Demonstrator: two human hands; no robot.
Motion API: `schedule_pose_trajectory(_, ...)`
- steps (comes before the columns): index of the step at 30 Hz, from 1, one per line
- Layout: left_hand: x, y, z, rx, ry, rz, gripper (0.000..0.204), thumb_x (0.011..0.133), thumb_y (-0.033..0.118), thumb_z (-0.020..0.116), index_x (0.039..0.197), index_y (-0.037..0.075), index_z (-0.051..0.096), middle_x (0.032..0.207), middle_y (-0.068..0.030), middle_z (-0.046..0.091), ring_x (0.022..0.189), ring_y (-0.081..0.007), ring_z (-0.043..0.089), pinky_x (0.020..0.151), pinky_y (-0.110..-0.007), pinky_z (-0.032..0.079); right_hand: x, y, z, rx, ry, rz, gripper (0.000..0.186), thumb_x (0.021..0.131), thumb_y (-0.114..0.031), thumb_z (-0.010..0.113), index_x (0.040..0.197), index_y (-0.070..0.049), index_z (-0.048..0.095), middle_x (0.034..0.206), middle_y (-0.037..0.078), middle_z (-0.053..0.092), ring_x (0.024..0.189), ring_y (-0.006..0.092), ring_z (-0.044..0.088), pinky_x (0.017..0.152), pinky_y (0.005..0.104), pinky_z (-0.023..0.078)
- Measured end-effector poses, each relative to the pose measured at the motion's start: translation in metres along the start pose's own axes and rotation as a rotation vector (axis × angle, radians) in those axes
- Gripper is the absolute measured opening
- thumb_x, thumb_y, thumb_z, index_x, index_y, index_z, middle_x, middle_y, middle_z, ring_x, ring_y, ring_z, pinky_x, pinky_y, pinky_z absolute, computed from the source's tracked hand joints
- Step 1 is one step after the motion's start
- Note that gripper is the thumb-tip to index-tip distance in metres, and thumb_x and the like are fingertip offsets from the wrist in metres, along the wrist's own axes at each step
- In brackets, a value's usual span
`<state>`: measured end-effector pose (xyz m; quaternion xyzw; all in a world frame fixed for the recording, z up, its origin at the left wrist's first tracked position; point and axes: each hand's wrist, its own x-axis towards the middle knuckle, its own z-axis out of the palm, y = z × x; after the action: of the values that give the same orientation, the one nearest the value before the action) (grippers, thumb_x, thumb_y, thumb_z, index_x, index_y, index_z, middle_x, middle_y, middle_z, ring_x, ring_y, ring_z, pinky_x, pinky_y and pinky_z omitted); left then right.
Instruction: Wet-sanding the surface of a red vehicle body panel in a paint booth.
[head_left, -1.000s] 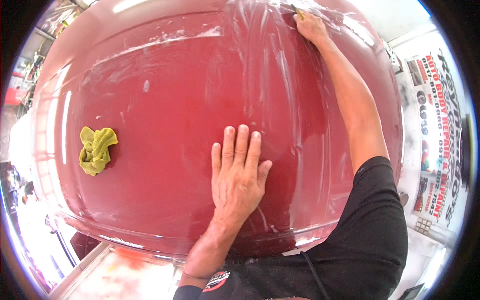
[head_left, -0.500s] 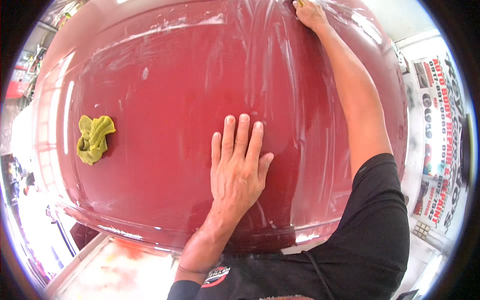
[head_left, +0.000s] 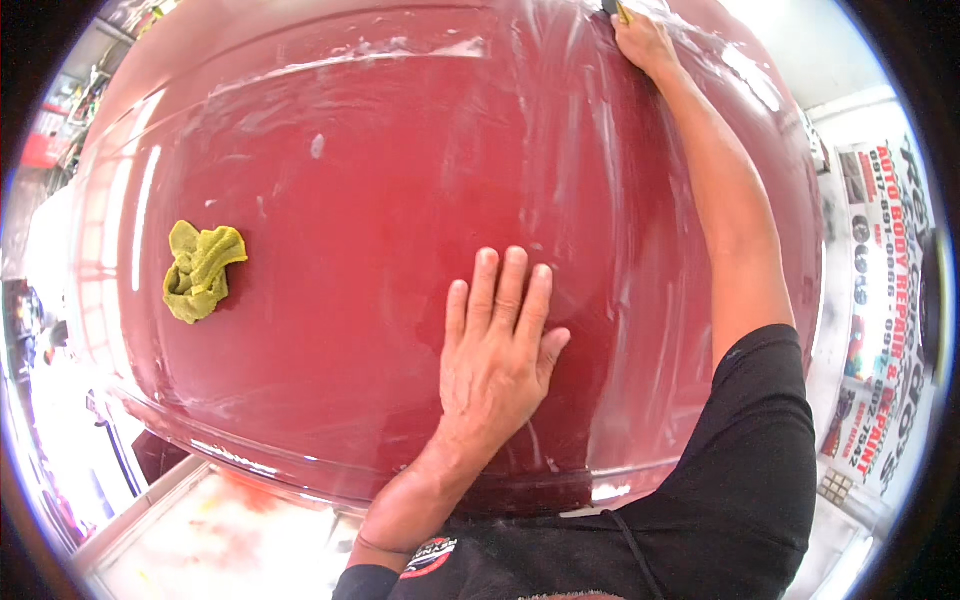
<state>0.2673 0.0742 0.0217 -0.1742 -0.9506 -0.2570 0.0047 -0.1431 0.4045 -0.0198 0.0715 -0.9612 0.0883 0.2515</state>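
Observation:
A broad, glossy red car panel (head_left: 330,230) fills the middle of the head view, with whitish streaks smeared across its far and right parts. My left hand (head_left: 495,360) lies flat on its near middle, fingers stretched out and nothing held. At the far right my right hand (head_left: 645,42), its arm fully extended, grips a small yellow-and-black object (head_left: 622,14) against the streaked surface. The upper edge of the picture and my fingers partly hide that object, so its kind is unclear. A crumpled yellow-green cloth (head_left: 205,272) rests on the panel, well left of my left hand.
A printed banner (head_left: 880,310) hangs on the white wall to the right. Below the panel's near left edge is a pale surface with reddish stains (head_left: 220,530). Cluttered shelves (head_left: 85,90) stand at the far left. My body is close to the near edge.
The whole view has shifted slightly, so panel, cloth and arms appear farther right. My left hand stays flat on the panel, and my right hand keeps its grip at the far side.

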Motion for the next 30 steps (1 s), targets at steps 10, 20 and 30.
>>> schedule_pose_trajectory(10, -0.001, -0.005, -0.001, 0.058, 0.017, -0.024, 0.058, 0.103, 0.042, 0.057, 0.152, 0.011, 0.052, 0.165, -0.0145, 0.038, 0.156, -0.0347, 0.025, 0.125, -0.055, 0.021, -0.302, -0.097, -0.188, 0.235, -0.332, -0.104, 0.058, 0.101, -0.019, 0.061, 0.154, -0.002, 0.043, 0.161, 0.024, 0.038, 0.149, 0.0451, 0.036, 0.123, 0.0507, 0.030)
schedule_pose_trajectory(20, -0.002, -0.011, 0.000, 0.043, 0.030, -0.045, 0.058, 0.103, 0.043, 0.055, 0.152, 0.011, 0.051, 0.165, -0.0141, 0.037, 0.157, -0.0344, 0.024, 0.125, -0.054, 0.019, -0.084, 0.002, -0.060, -0.093, -0.295, 0.094, 0.058, 0.109, -0.046, 0.038, 0.146, -0.003, 0.051, 0.155, 0.022, 0.047, 0.141, 0.0403, 0.046, 0.117, 0.0498, 0.038)
schedule_pose_trajectory(30, -0.004, -0.013, 0.007, -0.032, 0.057, -0.008, 0.057, 0.103, 0.042, 0.055, 0.149, 0.009, 0.053, 0.163, -0.0155, 0.039, 0.156, -0.0341, 0.026, 0.125, -0.054, 0.022, -0.045, -0.170, -0.031, 0.189, -0.229, -0.026, 0.051, 0.106, -0.045, 0.046, 0.131, -0.004, 0.065, 0.139, 0.026, 0.061, 0.130, 0.0429, 0.058, 0.111, 0.0501, 0.044)
